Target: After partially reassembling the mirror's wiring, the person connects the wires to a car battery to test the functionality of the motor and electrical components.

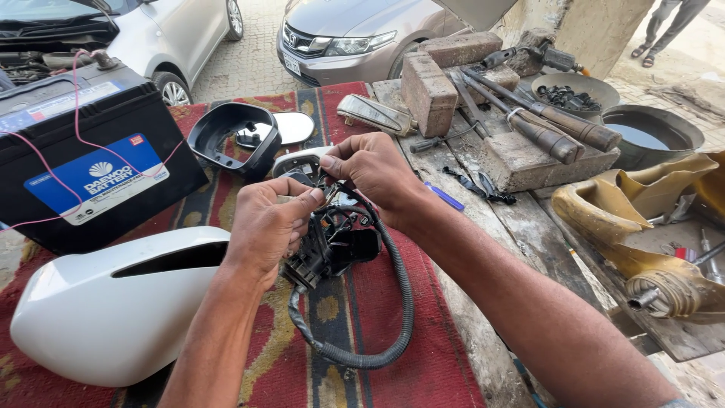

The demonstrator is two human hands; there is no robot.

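My left hand [266, 227] and my right hand [371, 168] both grip a black plastic mirror mechanism [336, 242] held just above a red patterned rug [423, 355]. The fingertips of both hands pinch small parts at its top. A thick black ribbed cable [400, 302] loops down from the mechanism onto the rug. A white mirror housing cover [113, 302] lies left of my left forearm. Beyond my hands sit a black mirror shell [226, 136] and a mirror glass [293, 127].
A black car battery [83, 166] with thin pink wires stands at the left. Bricks [430, 91], long rusty tools [544, 121] and two bowls [649, 136] crowd the wooden bench on the right. A yellow cut container [642, 219] holds parts. Two parked cars stand behind.
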